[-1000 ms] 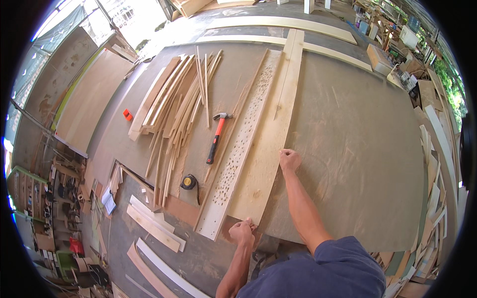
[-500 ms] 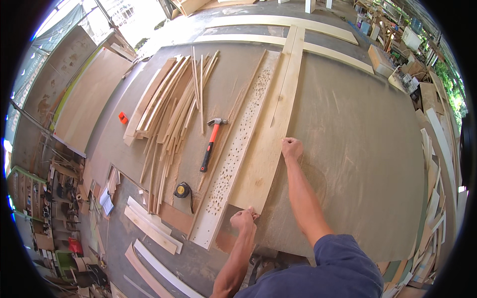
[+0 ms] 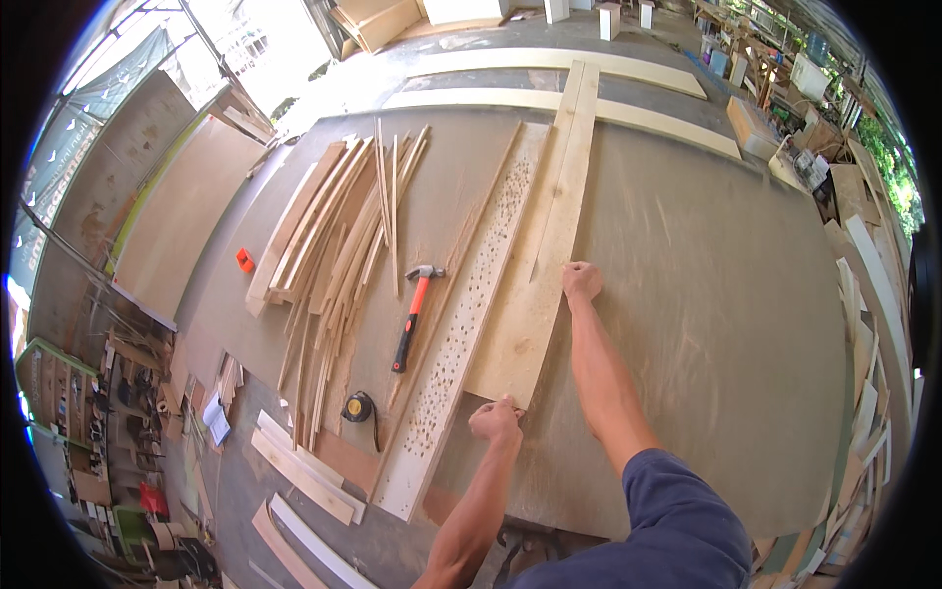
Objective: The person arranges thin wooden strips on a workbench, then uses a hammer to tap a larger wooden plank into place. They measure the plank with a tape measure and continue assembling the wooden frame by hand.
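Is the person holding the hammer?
No, the hammer lies on the table while the left hand and right hand hold the long board.

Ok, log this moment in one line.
left hand: holds plank by near end | right hand: grips its right edge | hammer: left of plank
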Demonstrator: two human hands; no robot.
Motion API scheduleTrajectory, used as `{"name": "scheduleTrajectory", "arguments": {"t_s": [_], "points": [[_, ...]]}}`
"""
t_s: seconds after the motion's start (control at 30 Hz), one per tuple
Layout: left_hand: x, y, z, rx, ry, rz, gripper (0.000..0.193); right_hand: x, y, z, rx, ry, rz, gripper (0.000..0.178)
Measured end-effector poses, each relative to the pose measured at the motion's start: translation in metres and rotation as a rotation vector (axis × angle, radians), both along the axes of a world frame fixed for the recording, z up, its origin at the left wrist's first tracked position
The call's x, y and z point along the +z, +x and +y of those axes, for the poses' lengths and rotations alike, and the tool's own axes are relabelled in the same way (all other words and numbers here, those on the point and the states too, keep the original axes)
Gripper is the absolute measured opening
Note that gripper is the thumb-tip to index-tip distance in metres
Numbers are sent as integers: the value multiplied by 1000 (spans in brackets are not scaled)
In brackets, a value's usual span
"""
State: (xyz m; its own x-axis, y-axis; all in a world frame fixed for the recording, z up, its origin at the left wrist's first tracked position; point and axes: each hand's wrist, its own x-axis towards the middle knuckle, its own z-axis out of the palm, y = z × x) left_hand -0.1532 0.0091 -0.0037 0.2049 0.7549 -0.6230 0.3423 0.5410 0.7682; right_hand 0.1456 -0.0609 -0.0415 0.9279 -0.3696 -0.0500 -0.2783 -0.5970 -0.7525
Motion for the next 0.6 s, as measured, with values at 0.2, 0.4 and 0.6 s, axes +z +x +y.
{"name": "scheduleTrajectory", "arguments": {"t_s": [0.2,0.4,0.6], "points": [[11,25,-2,-31,10,42,14,3,22,-4,75,-147,-43,18],[6,24,6,-163,-55,5,14,0,-109,-21,297,184,-129,35],[14,19,21,-282,123,131,12,24,-291,-13,537,31,-350,49]]}}
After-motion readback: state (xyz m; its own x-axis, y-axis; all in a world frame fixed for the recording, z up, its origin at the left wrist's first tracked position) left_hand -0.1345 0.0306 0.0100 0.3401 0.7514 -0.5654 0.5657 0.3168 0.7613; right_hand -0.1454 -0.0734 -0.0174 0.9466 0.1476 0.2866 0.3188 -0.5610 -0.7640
